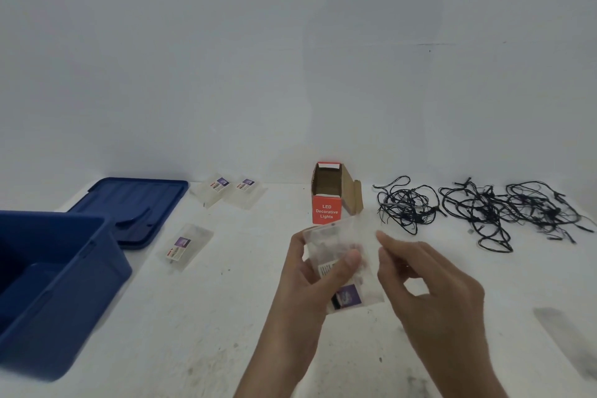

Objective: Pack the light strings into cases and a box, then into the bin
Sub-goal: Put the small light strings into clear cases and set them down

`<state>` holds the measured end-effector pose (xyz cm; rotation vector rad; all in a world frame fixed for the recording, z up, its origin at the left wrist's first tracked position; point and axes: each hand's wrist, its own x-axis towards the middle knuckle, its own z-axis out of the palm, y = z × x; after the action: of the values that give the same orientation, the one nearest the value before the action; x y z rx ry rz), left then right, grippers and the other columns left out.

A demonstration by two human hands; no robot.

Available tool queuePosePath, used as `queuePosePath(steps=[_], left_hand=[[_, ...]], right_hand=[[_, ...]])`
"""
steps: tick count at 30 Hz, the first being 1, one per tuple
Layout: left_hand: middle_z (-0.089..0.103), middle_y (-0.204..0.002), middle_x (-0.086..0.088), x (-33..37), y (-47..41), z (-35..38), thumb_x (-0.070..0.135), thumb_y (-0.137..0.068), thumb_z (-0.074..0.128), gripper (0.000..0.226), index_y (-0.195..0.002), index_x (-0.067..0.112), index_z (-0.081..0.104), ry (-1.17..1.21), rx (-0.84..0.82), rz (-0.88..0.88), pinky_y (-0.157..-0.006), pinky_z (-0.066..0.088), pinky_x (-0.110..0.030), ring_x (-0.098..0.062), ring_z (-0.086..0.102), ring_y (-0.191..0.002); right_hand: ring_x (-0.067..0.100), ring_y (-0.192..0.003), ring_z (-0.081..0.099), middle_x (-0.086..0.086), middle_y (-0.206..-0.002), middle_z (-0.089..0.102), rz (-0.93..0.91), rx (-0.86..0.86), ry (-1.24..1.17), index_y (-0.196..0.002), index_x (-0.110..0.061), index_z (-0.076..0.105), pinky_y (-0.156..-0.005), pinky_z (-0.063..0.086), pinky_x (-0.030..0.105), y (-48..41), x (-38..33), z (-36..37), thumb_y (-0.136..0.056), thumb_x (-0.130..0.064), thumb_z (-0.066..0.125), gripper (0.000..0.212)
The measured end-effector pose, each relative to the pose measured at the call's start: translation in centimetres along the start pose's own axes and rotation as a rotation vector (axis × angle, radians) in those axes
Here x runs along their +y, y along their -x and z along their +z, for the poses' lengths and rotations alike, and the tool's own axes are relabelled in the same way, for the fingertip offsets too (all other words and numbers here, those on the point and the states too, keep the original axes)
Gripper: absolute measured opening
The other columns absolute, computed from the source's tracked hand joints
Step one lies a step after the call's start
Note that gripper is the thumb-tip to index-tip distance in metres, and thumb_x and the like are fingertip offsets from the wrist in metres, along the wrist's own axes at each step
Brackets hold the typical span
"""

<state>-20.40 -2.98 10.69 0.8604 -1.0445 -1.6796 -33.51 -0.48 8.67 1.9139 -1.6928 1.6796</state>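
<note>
Left grip (310,271) pinches a clear plastic case (344,263) above the counter (206,317), thumb across its front; right grip (420,281) meets the case's right edge, fingers curled. Just beyond them stands the open red box (327,212). Tangled light strings (481,207) lie far right, 3 cases (190,244) and the blue bin (55,281) left.

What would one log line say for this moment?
left hand: holds clear case | right hand: at case edge | box: open | strings: loose | bin: lid off
</note>
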Motion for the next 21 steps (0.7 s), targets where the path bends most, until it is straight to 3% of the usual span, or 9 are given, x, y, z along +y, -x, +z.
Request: queuePosePath(steps=[3, 8, 11, 17, 21], left_hand=[[0.073, -0.099, -0.009, 0.0, 0.0, 0.0, 0.023, -0.063, 0.070, 0.056, -0.115, 0.014, 0.051, -0.011, 0.015, 0.002, -0.073, 0.059, -0.038, -0.026, 0.071, -0.087], [0.072, -0.101, -0.007, 0.1, 0.0, -0.1, 0.025, -0.068, 0.080, 0.057, -0.115, 0.016, 0.051, -0.042, 0.038, -0.009, -0.074, 0.058, -0.039, -0.028, 0.070, -0.092], [0.073, -0.099, -0.006, 0.2, 0.0, -0.2, 0.028, -0.062, 0.072, 0.057, -0.114, 0.017, 0.052, -0.046, 0.038, -0.006, -0.071, 0.059, -0.036, -0.026, 0.070, -0.090], [0.072, -0.099, -0.010, 0.4, 0.2, 0.0, 0.026, -0.062, 0.069, 0.057, -0.115, 0.014, 0.052, -0.010, 0.008, 0.021, -0.070, 0.058, -0.034, -0.023, 0.070, -0.086], [0.072, -0.099, -0.011, 0.7, 0.1, 0.0, 0.025, -0.066, 0.066, 0.053, -0.115, 0.013, 0.052, 0.014, 0.012, 0.042, -0.075, 0.057, -0.037, -0.024, 0.070, -0.086]], right_hand=[[0.004, -0.063, 0.049, -0.002, -0.072, 0.060, -0.077, -0.057, 0.033, -0.095, -0.007, 0.073, -0.063, 0.044, 0.007, 0.1, 0.6, -0.1, -0.084, -0.020, 0.057, 0.023], [0.005, -0.069, 0.056, 0.001, -0.076, 0.066, -0.167, -0.073, 0.021, -0.093, -0.005, 0.074, -0.068, 0.047, 0.012, 0.0, 0.8, -0.3, -0.083, -0.015, 0.059, 0.020], [0.002, -0.076, 0.059, -0.002, -0.081, 0.069, -0.181, -0.086, -0.025, -0.095, -0.007, 0.074, -0.074, 0.046, 0.008, -0.2, 0.5, -0.5, -0.083, -0.015, 0.060, 0.020], [-0.004, -0.099, 0.061, -0.005, -0.101, 0.069, -0.070, -0.103, -0.162, -0.097, -0.009, 0.073, -0.086, 0.043, 0.006, 0.1, -0.2, -0.4, -0.087, -0.021, 0.053, 0.026], [-0.001, -0.099, 0.065, -0.015, -0.104, 0.071, 0.047, -0.154, -0.335, -0.114, -0.022, 0.063, -0.082, 0.047, 0.009, 0.1, -1.3, -0.6, -0.093, -0.031, 0.045, 0.029]])
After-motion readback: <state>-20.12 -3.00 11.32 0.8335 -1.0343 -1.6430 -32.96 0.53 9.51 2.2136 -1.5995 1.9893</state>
